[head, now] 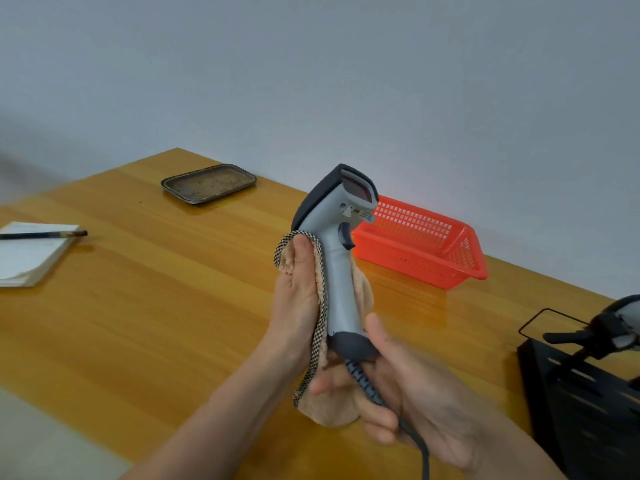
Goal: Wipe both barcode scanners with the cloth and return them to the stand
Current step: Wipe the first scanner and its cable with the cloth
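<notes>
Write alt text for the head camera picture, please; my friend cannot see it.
Two hands hold a grey scanner upright over a wooden table: the left hand wraps a tan cloth round its handle, the right hand holds its base and cable. Behind lie a red basket and metal tray; a black stand sits at right.

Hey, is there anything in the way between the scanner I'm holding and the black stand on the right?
Nothing visible: only bare table lies between the scanner and the stand. The red basket sits farther back, off that line. A second scanner already sits on the stand.
</notes>
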